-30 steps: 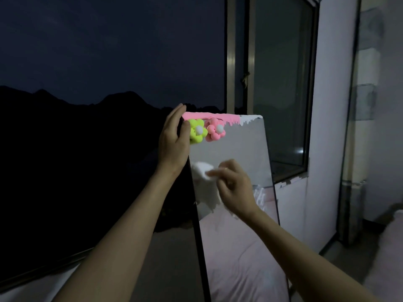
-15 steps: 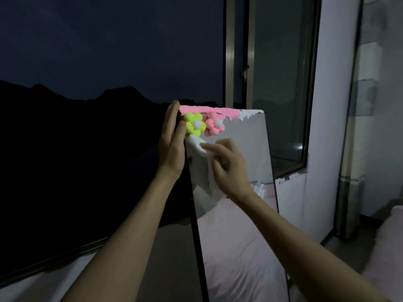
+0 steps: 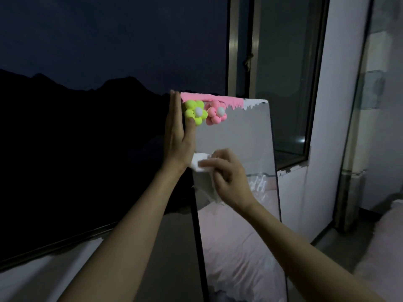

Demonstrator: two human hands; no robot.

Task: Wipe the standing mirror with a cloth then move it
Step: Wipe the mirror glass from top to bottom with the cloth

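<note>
- The mirror (image 3: 239,138) stands upright just in front of the person, its long side running floor to ceiling, with a dark window behind it on the left and a white wall (image 3: 340,105) to the right.
- Its top edge carries a pink trim (image 3: 209,98), with a yellow flower (image 3: 195,112) and a pink flower (image 3: 216,115) stuck side by side at the top left corner.
- The left hand (image 3: 177,136) steadies the mirror at its upper left edge: fingers straight and together along the side, reaching up to the top corner, thumb lying on the glass just below the yellow flower. It braces more than it grips.
- The right hand (image 3: 226,177) has its fingers curled round a white cloth (image 3: 199,163), bunched and pressed against the glass close to the left edge, just below the left hand.
- The rest of the glass lies to the right of and below the cloth, so I would guess the wiping has to travel that way, down the long side.
- The right hand is the nearer one to that unwiped stretch; the left looks set to hold the frame.
- The glass reflects pale pink bedding (image 3: 235,247) low down.
- Moving the mirror looks some way off.
</note>
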